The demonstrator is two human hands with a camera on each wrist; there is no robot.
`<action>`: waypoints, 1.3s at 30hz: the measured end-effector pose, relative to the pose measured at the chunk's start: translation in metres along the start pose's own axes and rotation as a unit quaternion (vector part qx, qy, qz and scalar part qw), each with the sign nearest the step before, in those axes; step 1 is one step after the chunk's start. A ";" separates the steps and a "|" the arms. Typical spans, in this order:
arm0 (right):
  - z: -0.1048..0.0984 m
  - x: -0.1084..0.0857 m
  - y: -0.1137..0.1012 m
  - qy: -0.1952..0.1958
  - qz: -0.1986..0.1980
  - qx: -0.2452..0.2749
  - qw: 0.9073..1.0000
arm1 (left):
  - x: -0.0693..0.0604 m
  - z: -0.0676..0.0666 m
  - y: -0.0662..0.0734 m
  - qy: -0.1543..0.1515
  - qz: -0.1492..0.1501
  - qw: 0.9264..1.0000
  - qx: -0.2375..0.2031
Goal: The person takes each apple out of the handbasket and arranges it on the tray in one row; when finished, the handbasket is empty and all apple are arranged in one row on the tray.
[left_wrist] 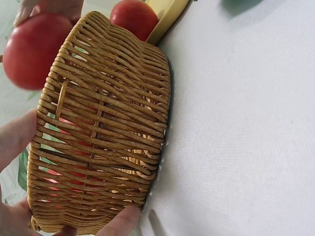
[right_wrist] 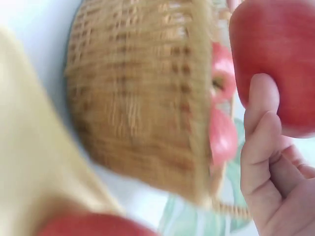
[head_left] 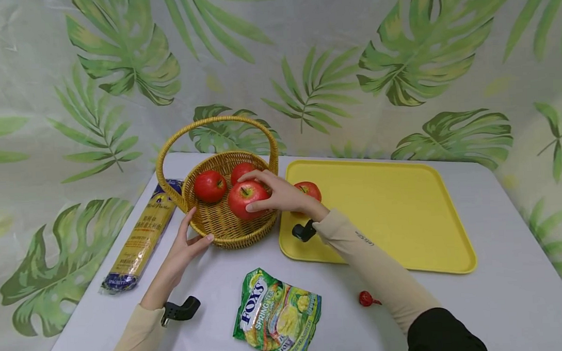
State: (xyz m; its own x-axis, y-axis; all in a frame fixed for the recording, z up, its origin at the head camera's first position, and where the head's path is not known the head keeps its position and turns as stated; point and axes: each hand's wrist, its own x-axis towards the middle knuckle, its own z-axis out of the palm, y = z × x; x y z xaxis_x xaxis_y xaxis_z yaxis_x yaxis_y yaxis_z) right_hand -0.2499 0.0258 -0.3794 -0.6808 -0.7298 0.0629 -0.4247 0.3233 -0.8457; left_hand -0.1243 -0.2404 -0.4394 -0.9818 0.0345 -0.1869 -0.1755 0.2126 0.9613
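My right hand (head_left: 281, 193) grips a red apple (head_left: 247, 200) from its upper right, thumb and fingers on its sides. In the left wrist view that apple (left_wrist: 38, 51) hangs above the rim of the wicker basket (left_wrist: 98, 123). Two more red apples (head_left: 210, 186) lie inside the basket, toward its back. My left hand (head_left: 181, 254) holds the basket's front left side, one digit at the rim and another against the outer wall. Another apple (head_left: 309, 190) sits on the yellow tray (head_left: 380, 213), partly hidden behind my right hand.
A spaghetti packet (head_left: 141, 237) lies left of the basket, reaching behind its handle (head_left: 216, 120). Toward the front of the white table are a green Fox's candy bag (head_left: 278, 317) and a small red wrapped lollipop (head_left: 366, 298). A leaf-patterned sheet (head_left: 324, 86) hangs behind.
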 end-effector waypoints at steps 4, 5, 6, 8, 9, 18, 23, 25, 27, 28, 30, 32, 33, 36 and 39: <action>-0.022 -0.016 0.004 0.020 -0.002 0.017 1.000 | 0.000 0.000 0.000 0.000 0.003 1.000 -0.005; -0.027 -0.021 0.006 0.025 0.000 0.024 0.999 | 0.000 0.000 0.000 0.000 0.002 1.000 -0.005; -0.033 -0.026 0.008 0.029 0.001 0.029 0.999 | 0.000 0.000 -0.001 0.001 0.001 1.000 -0.005; -0.044 -0.036 0.013 0.038 0.005 0.038 0.999 | 0.001 0.000 -0.001 0.002 0.001 1.000 -0.003; -0.050 -0.042 0.016 0.043 0.010 0.039 0.998 | 0.001 0.000 -0.001 0.004 0.001 1.000 -0.002; -0.094 -0.095 0.046 0.088 0.093 0.045 0.991 | 0.001 0.002 -0.001 0.004 0.000 1.000 0.000; -0.106 -0.117 0.064 0.113 0.133 0.042 0.984 | 0.000 0.002 0.001 0.005 -0.002 1.000 -0.003; -0.108 -0.124 0.071 0.124 0.145 0.041 0.981 | 0.000 0.002 0.001 0.003 0.001 1.000 -0.008; -0.109 -0.131 0.077 0.133 0.151 0.042 0.979 | 0.000 0.002 0.001 0.001 0.003 1.000 -0.015; -0.109 -0.134 0.080 0.138 0.154 0.041 0.978 | 0.000 0.003 0.001 0.000 0.003 1.000 -0.019; -0.109 -0.139 0.087 0.144 0.160 0.037 0.976 | 0.000 0.003 0.001 -0.002 0.002 1.000 -0.026; -0.108 -0.144 0.094 0.148 0.166 0.034 0.974 | 0.000 0.003 0.002 -0.002 0.000 1.000 -0.031; -0.107 -0.146 0.098 0.149 0.170 0.031 0.974 | 0.000 0.003 0.002 -0.002 0.000 0.999 -0.032; -0.105 -0.151 0.107 0.150 0.182 0.028 0.971 | 0.000 0.004 0.003 0.000 -0.001 0.999 -0.035; -0.103 -0.154 0.113 0.147 0.189 0.030 0.970 | -0.001 0.004 0.003 0.002 -0.003 0.999 -0.037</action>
State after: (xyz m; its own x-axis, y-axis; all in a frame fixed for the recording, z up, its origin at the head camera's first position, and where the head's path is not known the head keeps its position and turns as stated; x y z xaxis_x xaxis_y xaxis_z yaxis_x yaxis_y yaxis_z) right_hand -0.2545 0.2369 -0.4296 -0.9255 -0.3601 -0.1173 -0.0820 0.4930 -0.8662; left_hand -0.1240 -0.2360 -0.4374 -0.9811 0.0298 -0.1914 -0.1855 0.1408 0.9725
